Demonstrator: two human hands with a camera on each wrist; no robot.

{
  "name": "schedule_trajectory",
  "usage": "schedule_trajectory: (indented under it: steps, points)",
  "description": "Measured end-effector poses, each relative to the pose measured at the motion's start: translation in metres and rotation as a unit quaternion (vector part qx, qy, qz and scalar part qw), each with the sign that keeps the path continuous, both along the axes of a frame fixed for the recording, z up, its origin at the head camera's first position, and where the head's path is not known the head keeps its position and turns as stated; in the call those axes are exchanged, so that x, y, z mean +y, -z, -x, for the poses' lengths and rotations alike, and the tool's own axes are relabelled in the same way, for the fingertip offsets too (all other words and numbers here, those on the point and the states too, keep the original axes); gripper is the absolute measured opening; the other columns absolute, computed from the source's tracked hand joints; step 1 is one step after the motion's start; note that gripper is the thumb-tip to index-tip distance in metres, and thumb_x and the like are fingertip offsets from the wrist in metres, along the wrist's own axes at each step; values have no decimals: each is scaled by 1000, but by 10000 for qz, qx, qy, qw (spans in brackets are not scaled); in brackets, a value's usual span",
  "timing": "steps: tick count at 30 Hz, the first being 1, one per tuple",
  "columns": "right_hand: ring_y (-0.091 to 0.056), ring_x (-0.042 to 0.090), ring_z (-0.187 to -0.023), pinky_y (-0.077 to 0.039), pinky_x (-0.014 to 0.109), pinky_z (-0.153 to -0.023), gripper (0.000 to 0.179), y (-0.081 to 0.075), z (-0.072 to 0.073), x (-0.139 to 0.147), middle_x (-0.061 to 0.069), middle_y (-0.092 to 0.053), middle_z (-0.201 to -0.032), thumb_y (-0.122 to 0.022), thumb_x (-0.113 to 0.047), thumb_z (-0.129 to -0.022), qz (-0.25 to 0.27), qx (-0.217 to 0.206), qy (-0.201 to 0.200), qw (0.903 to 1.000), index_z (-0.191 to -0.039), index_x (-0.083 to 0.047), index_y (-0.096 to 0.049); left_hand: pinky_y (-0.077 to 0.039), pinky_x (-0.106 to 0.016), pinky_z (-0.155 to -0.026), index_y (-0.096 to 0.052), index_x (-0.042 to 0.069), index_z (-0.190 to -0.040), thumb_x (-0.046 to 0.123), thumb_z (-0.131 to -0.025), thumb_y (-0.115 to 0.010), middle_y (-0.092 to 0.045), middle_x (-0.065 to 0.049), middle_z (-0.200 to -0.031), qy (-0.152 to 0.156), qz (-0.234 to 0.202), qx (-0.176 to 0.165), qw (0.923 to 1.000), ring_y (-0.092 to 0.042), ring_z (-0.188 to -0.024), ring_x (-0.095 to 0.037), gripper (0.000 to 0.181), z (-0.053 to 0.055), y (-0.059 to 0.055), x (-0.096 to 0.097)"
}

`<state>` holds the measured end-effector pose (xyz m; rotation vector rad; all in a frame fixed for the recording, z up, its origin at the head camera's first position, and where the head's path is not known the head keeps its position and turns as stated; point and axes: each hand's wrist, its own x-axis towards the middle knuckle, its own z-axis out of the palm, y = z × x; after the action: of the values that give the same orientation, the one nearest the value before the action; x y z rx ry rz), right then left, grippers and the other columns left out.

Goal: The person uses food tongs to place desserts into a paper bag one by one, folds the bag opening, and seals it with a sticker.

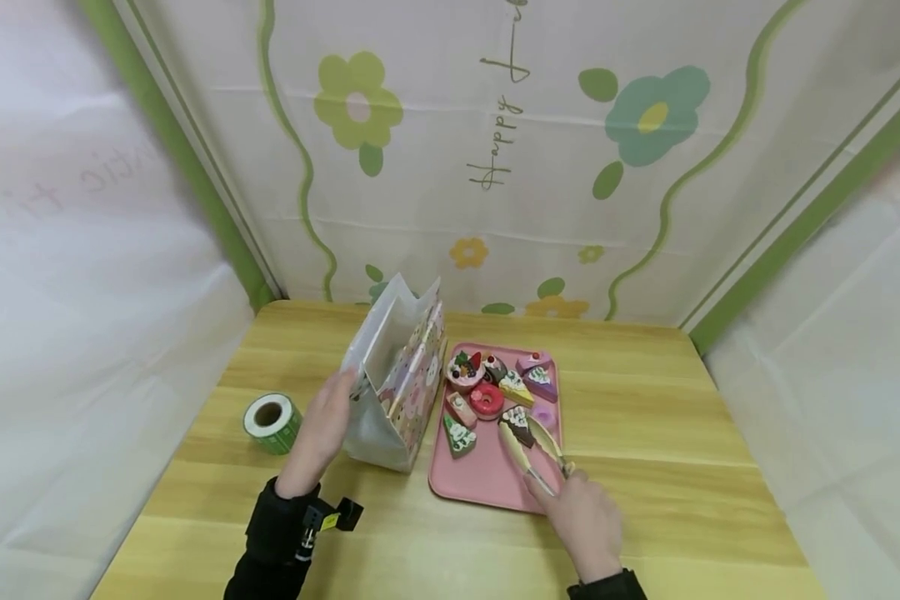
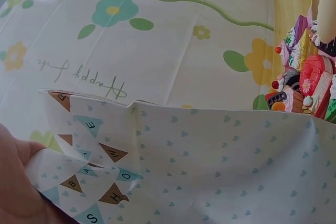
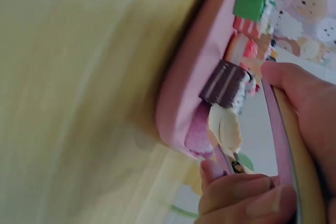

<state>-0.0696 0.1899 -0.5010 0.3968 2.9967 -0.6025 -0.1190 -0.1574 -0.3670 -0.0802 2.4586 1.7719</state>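
Wooden table [image 1: 667, 475] below, right fingers [image 3: 236, 198] grip tongs [image 1: 515, 447] astride chocolate cake [image 1: 517, 423] beyond them, left fingers [image 1: 337, 390] a bag [image 1: 378, 437].

left hand [image 1: 318, 425]: stretched forward | right hand [image 1: 587, 515]: fingers [image 3: 239, 198] curled, thumb [image 3: 294, 82] apart

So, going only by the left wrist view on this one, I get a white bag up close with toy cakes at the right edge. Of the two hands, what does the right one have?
Observer: The right hand grips a pair of tongs.
Operator: Good, my view cuts that off. And is there anything on the table to the left of the bag?
Observer: Yes, the head view shows a green roll with a white end facing up.
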Motion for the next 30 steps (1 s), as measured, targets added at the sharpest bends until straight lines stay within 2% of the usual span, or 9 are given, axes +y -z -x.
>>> schedule_trajectory:
  steps: [4,10,14,22,30]
  points:
    - [-47,22,-46,-33,37,-40,75,7,3,-5,9,-46,-57,-63,-71,-80,-81,110,-19,9999,-81,3,-54,-13,-54,-113,-17,-3,-154,47,-107,-22,-20,-24,-157,-21,18,3,10000,-17,-144,-38,69,1,0,-1]
    - [-45,22,-44,-33,37,-38,74,13,5,-10,8,-45,-55,-64,-71,-79,-298,179,-184,9992,-82,3,-55,-14,-54,-112,-20,-4,-153,46,-107,-23,-23,-25,-156,-61,-10,3,10000,-18,-143,-38,68,2,1,-1]
    - [-46,22,-44,-33,38,-38,74,16,6,-13,9,-45,-55,-65,-71,-79,-304,224,-155,9992,-83,2,-55,-15,-53,-113,-21,-3,-153,48,-106,-23,-22,-24,-156,-74,40,13,10000,-18,-143,-38,70,3,3,0]
    - [-43,20,-43,-29,34,-38,71,14,5,-19,7,-44,-54,-64,-69,-81,-317,141,-119,9993,-79,0,-52,-15,-52,-113,-21,-3,-153,49,-106,-23,-23,-23,-156,-64,40,-23,10000,-19,-143,-36,70,4,3,0]
    - [-44,20,-42,-31,35,-37,69,17,2,-20,7,-43,-53,-68,-65,-81,-229,289,-93,9993,-81,2,-53,-14,-53,-113,-19,-3,-154,47,-107,-24,-21,-24,-156,1,-89,-37,10000,-18,-144,-36,68,3,2,0]
